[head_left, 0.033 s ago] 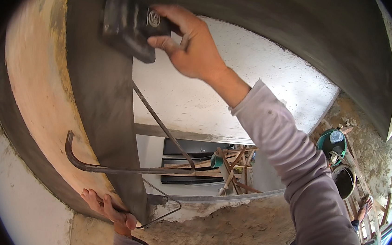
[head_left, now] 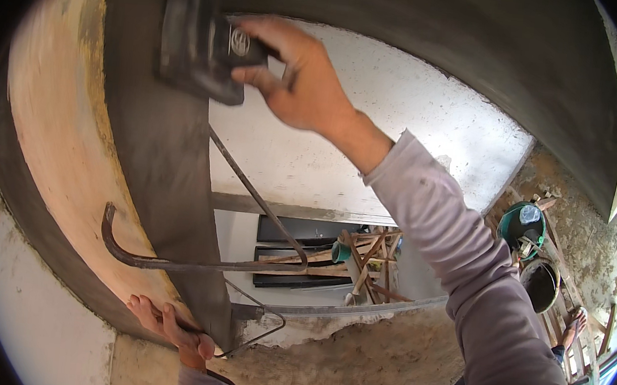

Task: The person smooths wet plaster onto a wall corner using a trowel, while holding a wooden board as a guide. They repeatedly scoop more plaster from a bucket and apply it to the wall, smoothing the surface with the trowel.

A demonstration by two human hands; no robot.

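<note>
My right hand (head_left: 300, 78) grips a black plastering float (head_left: 203, 51) by its handle, at the top left. The float's flat face meets a strip of dark grey wet plaster (head_left: 156, 135), and motion blurs it. Along that strip's left side runs a long pale wooden board (head_left: 62, 119) with a yellowish, plaster-stained edge. Low on the board, my left hand (head_left: 172, 327) holds its end, fingers against the wood. A bent steel rod (head_left: 199, 264) hooks over the board and crosses the plaster strip. A thinner bent rod (head_left: 271, 328) sits near my left hand.
Another dark plastered surface (head_left: 482, 54) curves across the upper right. Far below lie a green bucket (head_left: 523, 224), a dark bucket (head_left: 540, 284) and wooden planks (head_left: 557, 324). Someone's foot (head_left: 574, 326) shows there. Scrap wood (head_left: 372, 264) is piled beyond the opening.
My right hand and the float have shifted very slightly downward on the plaster. My left hand stays in place on the board.
</note>
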